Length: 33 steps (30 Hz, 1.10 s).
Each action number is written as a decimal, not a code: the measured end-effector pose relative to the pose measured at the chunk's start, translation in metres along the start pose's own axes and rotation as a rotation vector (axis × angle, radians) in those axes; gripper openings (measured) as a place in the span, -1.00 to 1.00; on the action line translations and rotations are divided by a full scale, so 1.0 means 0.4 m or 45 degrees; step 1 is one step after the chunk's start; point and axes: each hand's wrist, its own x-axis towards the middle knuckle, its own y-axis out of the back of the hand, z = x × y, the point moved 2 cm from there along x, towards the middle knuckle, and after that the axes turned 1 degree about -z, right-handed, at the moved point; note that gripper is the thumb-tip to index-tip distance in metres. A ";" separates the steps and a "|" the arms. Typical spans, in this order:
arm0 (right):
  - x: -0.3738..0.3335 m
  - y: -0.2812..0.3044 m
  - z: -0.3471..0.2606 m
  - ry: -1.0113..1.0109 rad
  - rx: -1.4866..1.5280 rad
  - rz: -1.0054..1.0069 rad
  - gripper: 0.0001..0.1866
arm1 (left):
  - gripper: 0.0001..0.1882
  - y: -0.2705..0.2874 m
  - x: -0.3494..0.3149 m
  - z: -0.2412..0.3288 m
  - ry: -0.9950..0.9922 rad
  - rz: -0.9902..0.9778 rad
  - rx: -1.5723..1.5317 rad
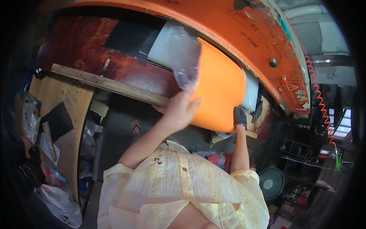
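One right hand [239, 116] gripping orange sheet [218, 87] edge, left hand [182, 108] blurred, hold unclear, floor gap [119, 124] leftward

"What's that large, smooth orange sheet [219, 86]?"
"Plain and flexible-looking, gently bowed, its near end reaching past the front edge of the bench [76, 49]."
"And the clear, crinkled plastic film [185, 53]?"
"Creased, partly blurred, along the orange sheet's left edge."
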 end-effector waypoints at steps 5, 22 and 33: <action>-0.064 0.037 -0.150 0.325 -0.734 0.253 -0.58 | -0.58 -0.034 -0.013 0.105 -0.067 -0.270 -0.108; -0.259 0.262 -0.619 0.233 -0.458 0.453 -0.68 | -0.30 -0.264 -0.159 0.223 -0.352 -0.469 -0.378; -0.400 0.389 -0.510 0.188 -0.209 0.528 -0.76 | -0.16 -0.280 -0.248 0.274 -0.523 -1.184 -0.497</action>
